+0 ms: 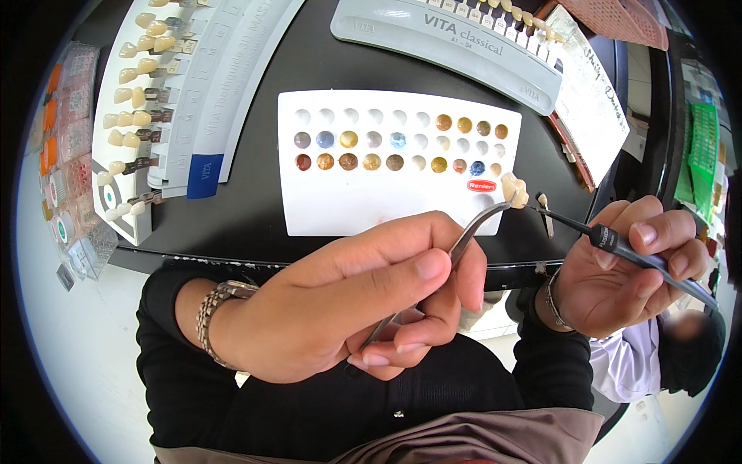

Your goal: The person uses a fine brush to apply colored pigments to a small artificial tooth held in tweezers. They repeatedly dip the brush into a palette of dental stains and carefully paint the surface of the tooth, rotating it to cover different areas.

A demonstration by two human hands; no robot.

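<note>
Left hand (348, 298) pinches metal tweezers (464, 240) between thumb and fingers, tips pressed on a small cream tooth crown (514, 190) held up above the near right corner of the white palette (371, 205). Right hand (626, 263) grips a thin black-handled brush (618, 243), fingers closed round the handle, tip just right of the crown; contact can't be told. Palette sits on a black mat (255, 209), wells partly filled with brown, blue and ochre stains. Far left: tooth shade guide (135, 116) with rows of sample teeth. Far right: grey shade guide holder (456, 46). Metal watch (220, 301) on left wrist.
</note>
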